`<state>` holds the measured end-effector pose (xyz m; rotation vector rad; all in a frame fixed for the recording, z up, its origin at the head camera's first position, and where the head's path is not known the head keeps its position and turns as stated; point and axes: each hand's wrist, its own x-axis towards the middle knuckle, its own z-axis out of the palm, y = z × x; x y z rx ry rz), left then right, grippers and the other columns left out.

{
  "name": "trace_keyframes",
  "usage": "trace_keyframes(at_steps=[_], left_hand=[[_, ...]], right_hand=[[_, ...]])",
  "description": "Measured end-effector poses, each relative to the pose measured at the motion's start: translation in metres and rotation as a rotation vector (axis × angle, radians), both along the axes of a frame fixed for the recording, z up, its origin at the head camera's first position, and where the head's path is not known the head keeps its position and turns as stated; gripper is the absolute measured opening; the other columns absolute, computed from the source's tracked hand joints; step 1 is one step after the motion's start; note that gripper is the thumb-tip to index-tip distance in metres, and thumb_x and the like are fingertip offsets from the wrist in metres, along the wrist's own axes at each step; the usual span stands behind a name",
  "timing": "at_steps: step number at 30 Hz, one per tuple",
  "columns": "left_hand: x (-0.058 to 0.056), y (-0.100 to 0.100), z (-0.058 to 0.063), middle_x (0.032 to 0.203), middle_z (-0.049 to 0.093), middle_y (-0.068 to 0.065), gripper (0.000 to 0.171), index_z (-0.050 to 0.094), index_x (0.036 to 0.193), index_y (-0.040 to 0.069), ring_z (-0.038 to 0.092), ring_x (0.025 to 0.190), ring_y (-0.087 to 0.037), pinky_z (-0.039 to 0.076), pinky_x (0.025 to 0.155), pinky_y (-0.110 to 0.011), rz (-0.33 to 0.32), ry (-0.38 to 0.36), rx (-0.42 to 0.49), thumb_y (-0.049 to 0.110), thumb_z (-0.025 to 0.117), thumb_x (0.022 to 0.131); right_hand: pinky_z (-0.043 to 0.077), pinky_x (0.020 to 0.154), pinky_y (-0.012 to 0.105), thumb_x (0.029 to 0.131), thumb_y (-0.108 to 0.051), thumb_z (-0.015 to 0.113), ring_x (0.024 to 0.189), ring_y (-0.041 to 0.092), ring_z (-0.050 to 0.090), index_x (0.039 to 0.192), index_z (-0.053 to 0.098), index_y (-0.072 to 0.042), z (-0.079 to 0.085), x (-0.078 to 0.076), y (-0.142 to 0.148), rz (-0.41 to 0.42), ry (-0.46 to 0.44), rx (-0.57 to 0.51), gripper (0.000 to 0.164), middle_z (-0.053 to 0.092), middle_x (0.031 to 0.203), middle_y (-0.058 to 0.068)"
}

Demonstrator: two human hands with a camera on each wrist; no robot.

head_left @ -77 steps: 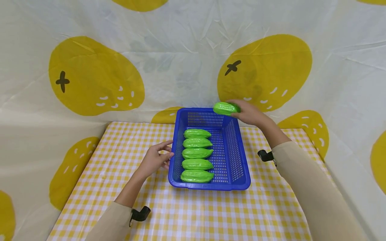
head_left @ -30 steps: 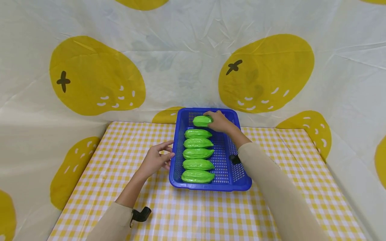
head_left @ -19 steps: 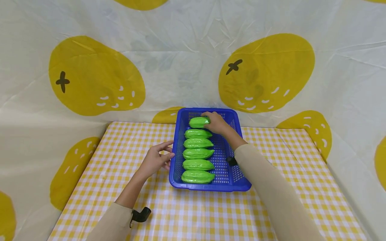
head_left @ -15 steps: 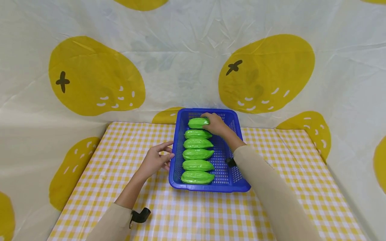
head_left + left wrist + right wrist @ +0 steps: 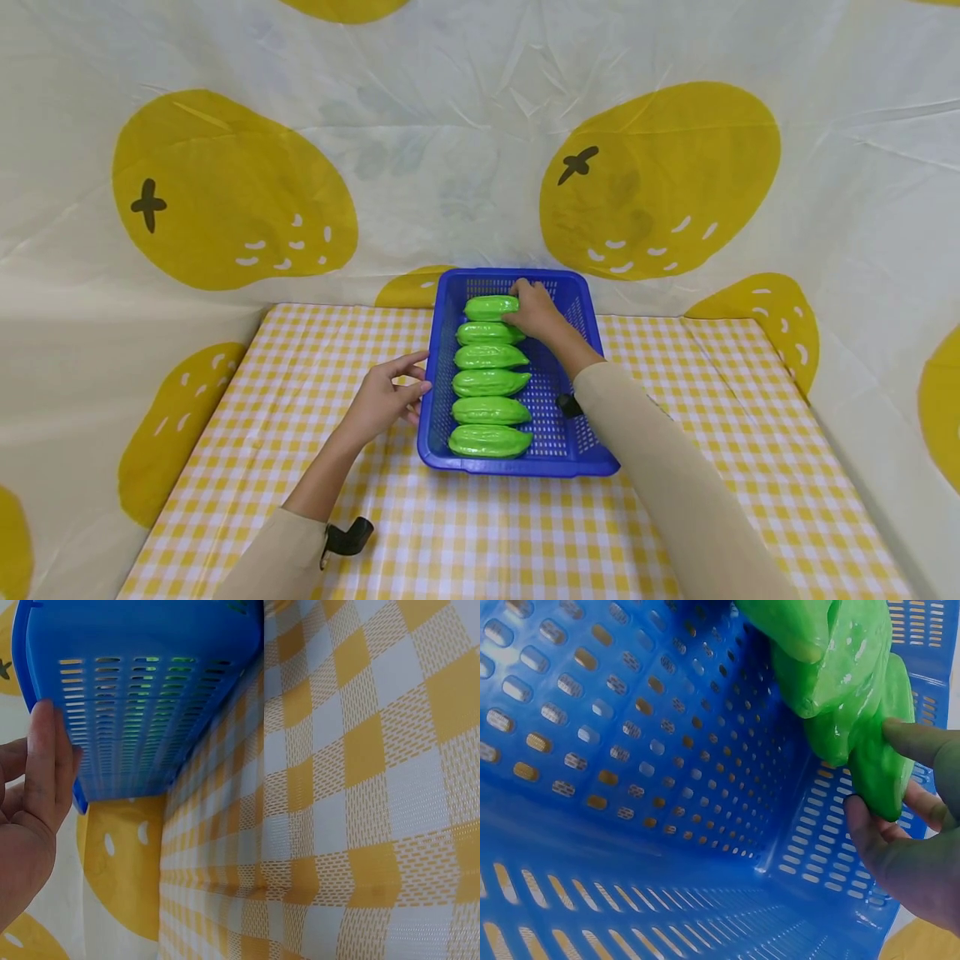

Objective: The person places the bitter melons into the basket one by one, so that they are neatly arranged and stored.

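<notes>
A blue plastic basket with perforated walls sits on the table. Down its left side runs a column of several shiny green ridged fruits, each pointed at the right end. My right hand reaches inside and has its thumb and fingers about the pointed end of the farthest green fruit. In the right wrist view, that fruit's tip lies between thumb and fingers. My left hand rests its fairly straight fingers against the basket's left side, near the rim.
A yellow-and-white checked cloth covers the table. Behind the basket hangs a pale curtain printed with large yellow fruits. The right forearm crosses over the basket's right rim. Small black cameras are strapped to both wrists.
My right hand has brought the farthest fruit from above the basket's back right corner down to the far end of the column; lately its fingers have slid slightly toward the tip. The left hand stays put.
</notes>
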<state>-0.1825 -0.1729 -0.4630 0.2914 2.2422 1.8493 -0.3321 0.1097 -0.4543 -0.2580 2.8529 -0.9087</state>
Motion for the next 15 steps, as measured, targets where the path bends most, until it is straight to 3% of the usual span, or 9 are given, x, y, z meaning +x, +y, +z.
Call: trace_keyframes(at_steps=[7,15], left_hand=[[0.0008,-0.0006,0.0001,0.120,0.061,-0.028,0.054,0.050,0.151,0.003,0.067,0.062,-0.016,0.067,0.058,-0.051,0.003,-0.001,0.002,-0.001,0.065,0.100],[0.0003,-0.0002,0.0008,0.120,0.061,-0.027,0.053,0.050,0.151,0.002,0.068,0.061,-0.016,0.067,0.059,-0.049,0.004,-0.004,-0.001,0.000,0.065,0.100]], right_hand=[[0.048,0.112,0.056,0.096,-0.020,0.074,0.138,0.044,0.045,0.134,0.050,0.002,-0.0010,0.0004,-0.0022,-0.016,0.005,0.008,0.050,0.049,0.142,0.029],[0.052,0.105,0.052,0.094,-0.020,0.077,0.122,0.041,0.055,0.125,0.052,0.004,-0.0028,-0.0022,-0.0068,-0.017,0.038,0.007,0.046,0.058,0.127,0.027]])
